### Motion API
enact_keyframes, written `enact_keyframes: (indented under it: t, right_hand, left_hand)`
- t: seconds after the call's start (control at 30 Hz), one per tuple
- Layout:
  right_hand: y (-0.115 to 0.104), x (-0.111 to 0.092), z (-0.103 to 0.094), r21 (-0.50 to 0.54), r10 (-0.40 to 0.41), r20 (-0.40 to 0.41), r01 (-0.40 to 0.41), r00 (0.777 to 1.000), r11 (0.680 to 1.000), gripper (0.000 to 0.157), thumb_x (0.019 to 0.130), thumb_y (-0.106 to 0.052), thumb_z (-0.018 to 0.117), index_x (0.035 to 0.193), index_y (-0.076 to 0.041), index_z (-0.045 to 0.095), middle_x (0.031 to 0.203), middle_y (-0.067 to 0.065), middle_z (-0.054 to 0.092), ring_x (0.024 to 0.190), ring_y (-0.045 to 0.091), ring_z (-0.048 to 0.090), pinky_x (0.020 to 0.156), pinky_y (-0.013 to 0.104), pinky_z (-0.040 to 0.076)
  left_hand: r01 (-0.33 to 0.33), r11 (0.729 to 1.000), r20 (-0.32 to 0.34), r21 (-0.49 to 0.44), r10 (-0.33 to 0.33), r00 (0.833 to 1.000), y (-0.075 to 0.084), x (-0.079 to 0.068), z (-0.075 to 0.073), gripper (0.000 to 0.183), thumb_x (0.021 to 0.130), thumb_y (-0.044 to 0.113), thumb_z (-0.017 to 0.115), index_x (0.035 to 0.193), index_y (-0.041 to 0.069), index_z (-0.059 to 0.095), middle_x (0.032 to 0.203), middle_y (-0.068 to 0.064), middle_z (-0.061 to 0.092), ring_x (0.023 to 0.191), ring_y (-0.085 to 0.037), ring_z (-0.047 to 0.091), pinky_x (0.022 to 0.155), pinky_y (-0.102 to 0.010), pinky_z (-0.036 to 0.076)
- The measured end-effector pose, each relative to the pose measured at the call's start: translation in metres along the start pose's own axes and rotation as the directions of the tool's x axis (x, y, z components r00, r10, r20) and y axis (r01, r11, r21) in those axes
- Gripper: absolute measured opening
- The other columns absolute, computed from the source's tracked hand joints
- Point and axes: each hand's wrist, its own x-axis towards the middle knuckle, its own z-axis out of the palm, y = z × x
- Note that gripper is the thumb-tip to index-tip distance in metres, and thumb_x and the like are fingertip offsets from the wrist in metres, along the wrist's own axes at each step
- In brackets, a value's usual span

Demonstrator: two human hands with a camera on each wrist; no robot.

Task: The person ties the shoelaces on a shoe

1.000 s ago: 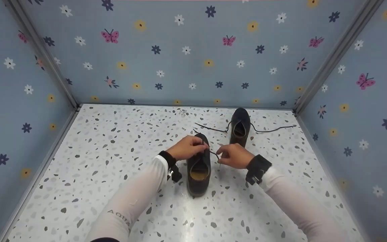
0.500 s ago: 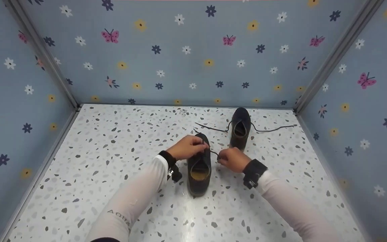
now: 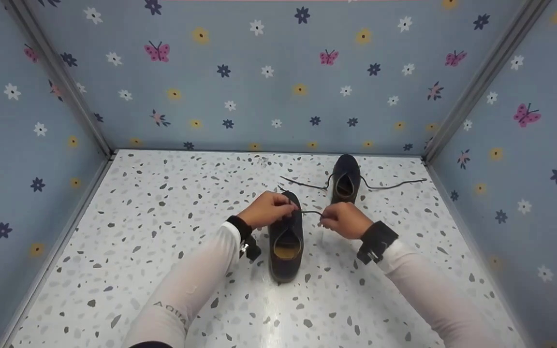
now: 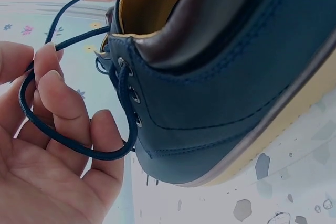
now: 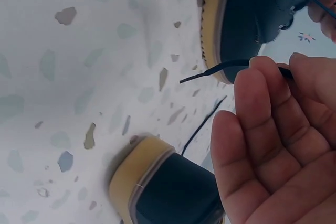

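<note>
A dark blue lace-up shoe [image 3: 285, 263] with a yellowish lining stands upright on the floor, toe away from me. Over its front, my left hand [image 3: 269, 210] pinches a dark shoelace [image 4: 79, 148] between thumb and forefinger; the lace curves in a loop across the fingers beside the eyelets. To the right of the shoe, my right hand [image 3: 346, 220] pinches the lace near its end, and the tip [image 5: 191, 78] sticks out past the fingers. Between both hands the lace runs nearly straight. The head view hides the shoe's toe area partly behind my left hand.
A second, matching shoe [image 3: 346, 166] stands just beyond my right hand, its laces [image 3: 394, 186] spread out to both sides. The speckled white floor [image 3: 172, 193] ends at a flower-patterned back wall [image 3: 244, 82], with side walls left and right.
My right hand first came closer to the lace and took hold of it, then moved slightly right and away from me, drawing it straighter. The left hand has barely moved.
</note>
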Motion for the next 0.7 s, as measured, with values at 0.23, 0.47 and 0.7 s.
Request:
enact_keyframes:
  t: [0.23,0.47,0.7]
  right_hand:
    - [-0.001,-0.003,-0.012,0.057,0.036,0.061,-0.040,0.997,0.998,0.014,0.100,-0.015,0.068,0.094,-0.009,0.079,0.079,0.004,0.076,0.067,0.005,0.062,0.066,0.027,0.053]
    - [0.003,-0.005,-0.025,0.199,0.071,0.070,-0.084,0.995,0.976,0.016,0.101,-0.018,0.068,0.096,-0.007,0.079,0.084,0.010,0.078,0.071,0.010,0.069,0.067,0.028,0.057]
    - [0.011,-0.009,-0.037,0.467,0.165,0.102,-0.194,0.981,0.863,0.020,0.101,-0.019,0.070,0.101,0.001,0.075,0.093,0.011,0.080,0.088,0.026,0.079,0.079,0.033,0.065]
  left_hand:
    - [-0.008,1.000,-0.024,-0.029,0.008,1.000,-0.002,0.000,0.001,0.021,0.100,0.021,0.063,0.089,0.006,0.074,0.115,-0.004,0.079,0.082,-0.012,0.064,0.075,-0.025,0.053]
    - [-0.004,0.999,-0.043,-0.051,0.002,0.999,-0.004,0.001,0.002,0.021,0.099,0.018,0.061,0.090,0.004,0.073,0.117,-0.004,0.078,0.083,-0.013,0.065,0.074,-0.025,0.053]
    - [0.009,0.997,-0.064,-0.071,-0.014,0.998,-0.005,0.002,0.000,0.019,0.099,0.018,0.062,0.084,0.011,0.072,0.117,-0.003,0.078,0.084,-0.013,0.068,0.076,-0.026,0.056]
